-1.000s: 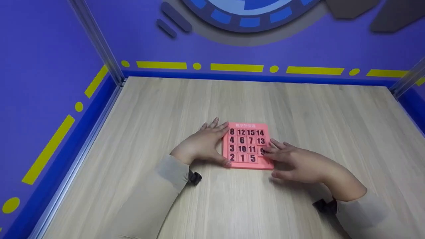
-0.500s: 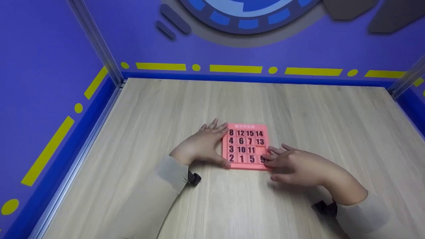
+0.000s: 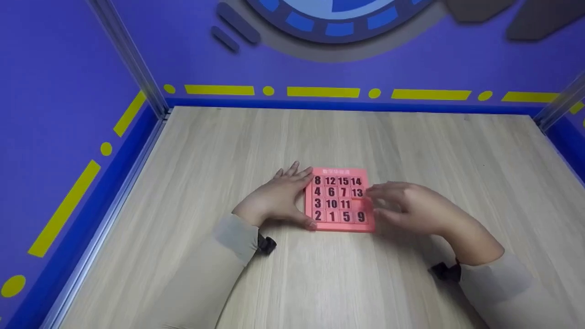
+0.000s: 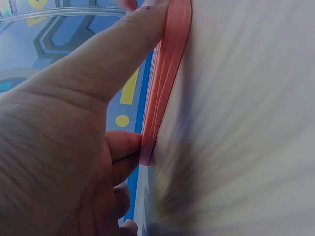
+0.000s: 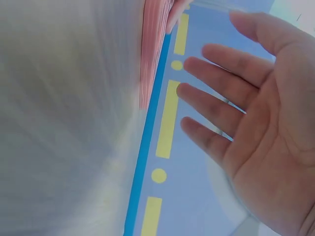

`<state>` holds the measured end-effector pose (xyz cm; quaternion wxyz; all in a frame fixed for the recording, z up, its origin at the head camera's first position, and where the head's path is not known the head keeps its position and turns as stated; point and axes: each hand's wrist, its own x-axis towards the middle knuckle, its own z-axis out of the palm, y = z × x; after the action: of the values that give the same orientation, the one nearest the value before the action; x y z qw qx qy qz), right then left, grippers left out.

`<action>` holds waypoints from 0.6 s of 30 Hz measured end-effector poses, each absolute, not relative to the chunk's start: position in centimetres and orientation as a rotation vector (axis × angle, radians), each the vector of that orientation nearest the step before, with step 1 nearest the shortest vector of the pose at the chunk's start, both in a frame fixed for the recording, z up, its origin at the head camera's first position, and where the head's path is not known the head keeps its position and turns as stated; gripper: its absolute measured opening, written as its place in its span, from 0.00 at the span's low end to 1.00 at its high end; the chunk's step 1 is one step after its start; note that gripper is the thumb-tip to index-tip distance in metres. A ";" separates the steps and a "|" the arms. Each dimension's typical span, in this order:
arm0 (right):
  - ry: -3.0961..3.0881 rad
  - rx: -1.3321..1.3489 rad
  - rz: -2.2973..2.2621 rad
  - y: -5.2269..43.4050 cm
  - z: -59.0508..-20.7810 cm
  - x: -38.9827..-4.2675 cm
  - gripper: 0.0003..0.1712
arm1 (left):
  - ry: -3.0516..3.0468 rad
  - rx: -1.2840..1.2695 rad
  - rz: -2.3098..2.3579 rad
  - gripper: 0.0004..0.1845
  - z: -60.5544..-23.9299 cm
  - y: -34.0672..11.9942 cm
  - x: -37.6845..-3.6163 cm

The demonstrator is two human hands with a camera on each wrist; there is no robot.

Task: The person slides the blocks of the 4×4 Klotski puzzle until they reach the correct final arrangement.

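Note:
A pink sliding number puzzle (image 3: 340,199) lies flat on the wooden table (image 3: 320,283). My left hand (image 3: 283,198) rests against its left side, with the thumb at the near left corner and straight fingers by the far left corner. The left wrist view shows that thumb (image 4: 113,54) lying along the puzzle's edge (image 4: 167,73). My right hand (image 3: 402,205) hovers over the right side, blurred, its fingertips (image 3: 371,192) near tile 13. In the right wrist view its fingers (image 5: 221,93) are spread and hold nothing, beside the puzzle (image 5: 150,49). Tile 9 (image 3: 361,217) sits in the bottom right corner, under an empty slot (image 3: 359,205).
Purple walls with yellow dashes (image 3: 322,92) close in the table at the back and on both sides. A metal rail (image 3: 114,210) runs along the left edge. Bare wood surrounds the puzzle.
My right fingers slid tile 9 down into the bottom right corner, then lifted off it and moved up toward tile 13. The left hand stayed put.

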<state>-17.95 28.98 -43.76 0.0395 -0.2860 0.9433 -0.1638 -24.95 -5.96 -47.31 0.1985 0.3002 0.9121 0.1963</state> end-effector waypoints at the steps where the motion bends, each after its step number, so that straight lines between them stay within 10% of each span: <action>1: 2.910 -0.859 -0.521 28.9 -43.8 -18.3 0.23 | 2.552 0.836 0.550 0.80 -47.4 -6.0 -24.9; 18: 2.808 -0.924 -0.414 28.6 -45.7 -19.4 0.32 | 2.551 0.843 0.585 0.80 -47.1 -6.0 -24.9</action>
<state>-19.43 28.62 -45.73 0.0781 -0.3087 0.9378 -0.1381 -24.89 -5.95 -47.13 0.1946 0.3007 0.9101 0.2085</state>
